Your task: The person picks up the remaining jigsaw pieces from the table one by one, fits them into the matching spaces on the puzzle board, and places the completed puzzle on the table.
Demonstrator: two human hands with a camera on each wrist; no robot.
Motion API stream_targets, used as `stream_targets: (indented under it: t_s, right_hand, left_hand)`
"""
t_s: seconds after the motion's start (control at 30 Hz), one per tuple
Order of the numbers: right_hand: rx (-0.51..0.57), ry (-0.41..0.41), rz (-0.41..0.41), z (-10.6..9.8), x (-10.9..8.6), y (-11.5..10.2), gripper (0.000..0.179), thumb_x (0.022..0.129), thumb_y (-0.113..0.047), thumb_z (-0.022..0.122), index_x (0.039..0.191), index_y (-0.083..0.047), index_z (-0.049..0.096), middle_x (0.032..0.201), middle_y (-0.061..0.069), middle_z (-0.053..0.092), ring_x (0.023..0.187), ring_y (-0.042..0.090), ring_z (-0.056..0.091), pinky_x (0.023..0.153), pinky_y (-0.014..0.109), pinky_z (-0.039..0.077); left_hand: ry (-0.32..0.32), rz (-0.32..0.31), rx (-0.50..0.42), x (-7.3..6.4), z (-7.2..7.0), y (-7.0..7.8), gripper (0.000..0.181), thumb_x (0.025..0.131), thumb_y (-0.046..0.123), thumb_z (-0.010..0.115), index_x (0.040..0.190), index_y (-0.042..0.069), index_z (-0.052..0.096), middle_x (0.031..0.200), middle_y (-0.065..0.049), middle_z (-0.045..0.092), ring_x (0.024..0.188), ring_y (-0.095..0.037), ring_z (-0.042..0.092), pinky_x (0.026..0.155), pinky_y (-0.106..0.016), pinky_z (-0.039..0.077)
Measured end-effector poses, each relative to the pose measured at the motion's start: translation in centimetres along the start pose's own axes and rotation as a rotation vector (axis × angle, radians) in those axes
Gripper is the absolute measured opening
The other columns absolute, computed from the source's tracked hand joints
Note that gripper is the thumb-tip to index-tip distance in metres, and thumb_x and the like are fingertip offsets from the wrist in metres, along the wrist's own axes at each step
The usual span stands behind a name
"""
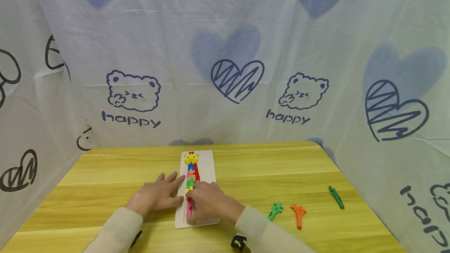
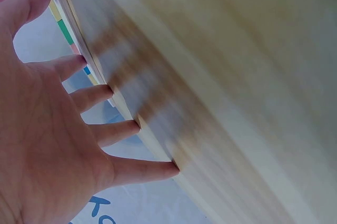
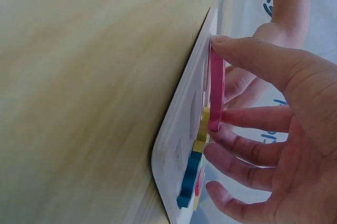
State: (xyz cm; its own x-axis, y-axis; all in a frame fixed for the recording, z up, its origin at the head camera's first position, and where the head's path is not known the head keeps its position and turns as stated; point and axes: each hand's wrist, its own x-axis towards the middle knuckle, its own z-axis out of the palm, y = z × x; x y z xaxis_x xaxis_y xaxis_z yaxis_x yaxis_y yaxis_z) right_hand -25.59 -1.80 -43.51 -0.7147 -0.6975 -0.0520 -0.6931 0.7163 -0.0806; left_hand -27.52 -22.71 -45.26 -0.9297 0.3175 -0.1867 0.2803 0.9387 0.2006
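A white puzzle board [image 1: 207, 165] lies on the wooden table with a giraffe in colored pieces. Its yellow head piece [image 1: 191, 159] is at the far end, with blue, pink, green and yellow neck pieces below and a red piece [image 1: 196, 173] beside them. Over the near part of the board, my right hand [image 1: 212, 201] pinches a long pink puzzle piece [image 3: 217, 87] between thumb and fingers. That piece stands slightly above the board in the right wrist view. My left hand [image 1: 156, 195] is spread flat at the board's left edge, thumb and fingertips right at its side.
To the right on the table [image 1: 260, 167] lie a green piece [image 1: 276, 209], an orange piece [image 1: 299, 216] and a dark green piece [image 1: 336, 197]. A white curtain [image 1: 183, 100] with hearts and bears hangs behind the table and at both sides.
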Motion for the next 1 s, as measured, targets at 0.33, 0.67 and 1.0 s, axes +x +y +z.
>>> stream_targets:
  t_s: [0.33,0.67,1.0]
  right_hand:
    - [0.025,0.005,0.015,0.02,0.27,-0.17,0.056,0.076,-0.06,0.085,0.12,-0.026,0.074,0.102,-0.013,0.067,0.09,0.005,0.052,0.078,0.026,0.046]
    - [0.022,0.004,0.014,0.08,0.28,-0.16,0.059,0.075,-0.062,0.085,0.121,-0.026,0.074,0.106,-0.012,0.068,0.092,0.005,0.053,0.083,0.031,0.051]
    - [0.034,0.009,0.003,0.17,0.32,0.09,0.063,0.074,-0.064,0.084,0.124,-0.026,0.073,0.109,-0.012,0.07,0.093,0.005,0.056,0.083,0.029,0.052]
  left_hand:
    - [0.001,-0.003,-0.003,0.01,-0.05,0.02,0.08,0.094,0.058,0.059,0.161,0.019,0.038,0.167,-0.019,0.034,0.146,-0.065,0.03,0.097,-0.091,0.031]
    - [-0.008,-0.01,-0.002,0.08,-0.04,0.02,0.08,0.094,0.059,0.058,0.161,0.021,0.038,0.167,-0.018,0.034,0.146,-0.064,0.03,0.097,-0.092,0.031]
    - [-0.012,-0.013,0.004,0.14,0.01,0.0,0.081,0.094,0.06,0.058,0.161,0.021,0.037,0.168,-0.018,0.034,0.146,-0.064,0.03,0.097,-0.092,0.03]
